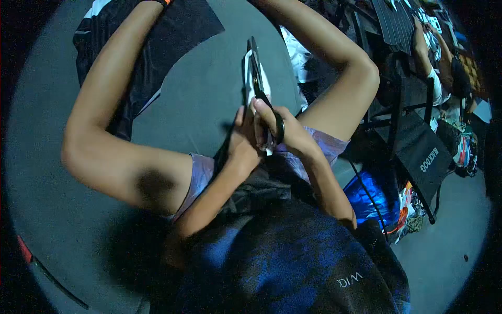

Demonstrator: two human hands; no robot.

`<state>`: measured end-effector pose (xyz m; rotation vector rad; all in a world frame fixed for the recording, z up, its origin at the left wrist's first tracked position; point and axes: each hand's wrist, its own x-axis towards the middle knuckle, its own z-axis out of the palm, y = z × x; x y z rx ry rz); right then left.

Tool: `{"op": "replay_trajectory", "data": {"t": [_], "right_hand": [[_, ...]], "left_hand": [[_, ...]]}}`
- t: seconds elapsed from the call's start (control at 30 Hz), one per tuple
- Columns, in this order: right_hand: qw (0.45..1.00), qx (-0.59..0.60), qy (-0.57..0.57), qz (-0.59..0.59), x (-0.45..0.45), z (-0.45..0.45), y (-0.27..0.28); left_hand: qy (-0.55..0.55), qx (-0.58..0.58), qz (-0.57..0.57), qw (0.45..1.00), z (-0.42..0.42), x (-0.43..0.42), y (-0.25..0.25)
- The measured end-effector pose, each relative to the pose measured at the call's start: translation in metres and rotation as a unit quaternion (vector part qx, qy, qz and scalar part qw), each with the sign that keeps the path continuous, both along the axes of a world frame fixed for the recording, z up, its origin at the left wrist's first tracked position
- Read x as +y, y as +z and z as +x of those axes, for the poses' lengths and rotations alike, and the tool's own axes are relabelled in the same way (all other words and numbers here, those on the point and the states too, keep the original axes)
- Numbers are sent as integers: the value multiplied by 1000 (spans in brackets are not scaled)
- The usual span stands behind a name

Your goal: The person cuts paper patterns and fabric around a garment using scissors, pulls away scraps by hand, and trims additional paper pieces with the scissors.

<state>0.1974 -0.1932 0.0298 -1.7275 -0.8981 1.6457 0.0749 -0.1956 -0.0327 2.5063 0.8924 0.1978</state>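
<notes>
My right hand [292, 132] is wrapped round a pair of black-handled scissors [255, 68], the blades pointing away from me and looking nearly closed. A narrow piece of white and dark cloth [264, 82] lies along the blades and runs down between my hands. My left hand [243, 143] is closed beside the right one, gripping the lower part of this cloth. Its fingers are partly hidden, as is the cloth's lower end. Both hands are in front of my lap, between my bent legs.
Black cloth [178, 39] lies under my leg at left on the grey floor [44, 141]. At right are a black folding chair [421, 157], a shiny blue bag [368, 196] and mixed bundles [410, 209]. Another person's arm [421, 44] shows at upper right.
</notes>
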Motion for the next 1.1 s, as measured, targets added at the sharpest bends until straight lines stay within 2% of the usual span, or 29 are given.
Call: {"op": "replay_trajectory", "data": {"t": [0.07,0.1,0.17,0.23,0.27,0.33,0.4,0.47,0.53,0.6,0.67,0.7,0.8,0.83,0.93,1.1], "right_hand": [[1000,-3,-1,-7,0,-2,-11],[1000,-19,4,-4,0,-3,-17],[999,-51,11,4,1,-3,-20],[999,-48,14,-9,-1,-2,-9],[999,-44,14,-21,0,-1,0],[999,-40,8,-34,0,3,7],[998,-23,37,-44,-2,12,8],[997,-11,51,-52,-9,15,4],[999,-9,46,-12,-19,16,-10],[999,-3,51,16,-21,15,-14],[996,21,69,57,-24,15,-11],[994,32,76,78,-26,15,-10],[987,51,95,123,-27,14,3],[983,57,105,141,-27,13,7],[980,78,126,135,-27,13,24],[980,111,129,105,-32,12,27]], "left_hand": [[65,-172,-141,973,10,-5,-6],[70,-173,-139,972,14,-12,-15],[178,-257,-341,887,22,-27,-28],[227,-293,-434,821,18,-38,-28],[72,-62,-362,927,8,-31,6],[-97,177,-256,946,-16,-30,38],[-129,-56,-307,941,-47,-28,45],[-71,-163,-428,886,-65,1,47],[101,-94,-471,871,-68,48,70],[205,-211,-377,878,-67,88,64],[212,-279,-308,884,-62,125,46],[212,-278,-301,887,-56,137,42],[148,-349,-423,823,-38,157,41],[148,-346,-418,827,-39,157,42],[55,-437,-589,677,-39,152,47],[15,-494,-588,641,-53,144,49]]}}
